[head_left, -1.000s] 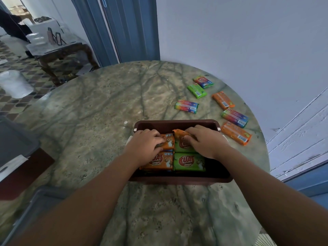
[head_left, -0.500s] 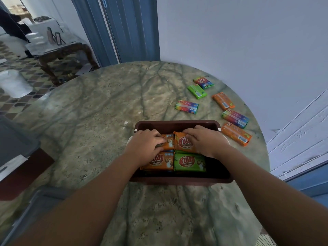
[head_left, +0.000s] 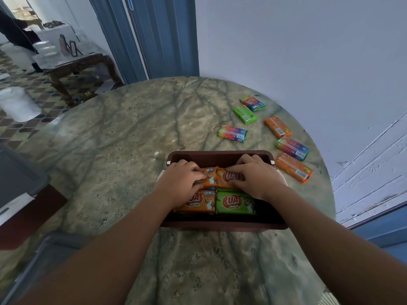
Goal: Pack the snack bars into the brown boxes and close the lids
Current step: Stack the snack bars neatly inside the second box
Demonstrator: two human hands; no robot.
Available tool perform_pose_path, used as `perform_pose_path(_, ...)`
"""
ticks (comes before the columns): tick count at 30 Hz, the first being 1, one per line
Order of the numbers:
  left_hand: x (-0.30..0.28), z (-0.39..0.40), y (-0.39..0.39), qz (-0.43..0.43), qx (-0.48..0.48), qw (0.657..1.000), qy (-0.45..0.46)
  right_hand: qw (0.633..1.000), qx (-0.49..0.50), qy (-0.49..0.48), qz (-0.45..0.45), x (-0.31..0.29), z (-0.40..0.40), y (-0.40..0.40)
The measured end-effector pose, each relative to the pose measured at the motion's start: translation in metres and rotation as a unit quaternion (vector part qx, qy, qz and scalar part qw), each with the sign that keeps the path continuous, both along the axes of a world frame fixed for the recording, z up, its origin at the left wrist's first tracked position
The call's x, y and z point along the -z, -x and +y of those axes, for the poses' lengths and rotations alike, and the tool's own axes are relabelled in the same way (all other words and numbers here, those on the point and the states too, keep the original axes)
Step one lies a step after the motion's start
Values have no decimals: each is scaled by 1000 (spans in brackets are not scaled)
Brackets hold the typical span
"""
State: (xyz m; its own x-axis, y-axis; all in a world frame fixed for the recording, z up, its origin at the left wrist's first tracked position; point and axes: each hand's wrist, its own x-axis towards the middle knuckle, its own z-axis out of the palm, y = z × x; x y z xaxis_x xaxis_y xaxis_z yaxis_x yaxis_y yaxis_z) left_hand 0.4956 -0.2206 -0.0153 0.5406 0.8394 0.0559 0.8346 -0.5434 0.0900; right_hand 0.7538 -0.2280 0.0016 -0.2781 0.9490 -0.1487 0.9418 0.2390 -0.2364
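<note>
1. Snack bars fill the brown box (head_left: 220, 155), which stands on the round marble table (head_left: 123, 137) with its long side running left to right, in front of the person.
2. Four bars show inside, in two rows, each with its long axis left to right like the box: a far orange bar (head_left: 211, 177) on the left, a second far orange bar (head_left: 229, 176) on the right, a near orange bar (head_left: 199, 201) and a near green bar (head_left: 235, 203).
3. The left hand (head_left: 179, 182) rests on the far left bar with its fingers bent over it; it covers part of the near orange bar too.
4. The right hand (head_left: 256, 177) lies on the far right bar, and its curled fingers hold the bar's edges.
5. Six loose bars lie on the table to the right of the box and beyond it: an orange one (head_left: 294, 170) just beside the box's right end, two rainbow ones (head_left: 292, 148) (head_left: 232, 133), another orange one (head_left: 277, 126), a green one (head_left: 245, 114) and a third rainbow one (head_left: 252, 103) farthest away.
6. No lid sits on the box; nothing blocks the way between it and the loose bars.
7. A dark wooden side table (head_left: 72, 69) stands on the tiled floor at the far left.
</note>
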Motion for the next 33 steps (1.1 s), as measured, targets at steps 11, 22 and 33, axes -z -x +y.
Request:
perform_pose_path(11,7,2,2,14,38,999,-24,1000,-6,6,-3,-1,0,0)
perform_pose_path(22,-6,2,-1,-149,-380,910,77,962,258,-73,52,-3,-5,-8)
perform_pose_path(33,-6,17,-16,-125,-349,923,101,957,283,9,56,-8,1,-31)
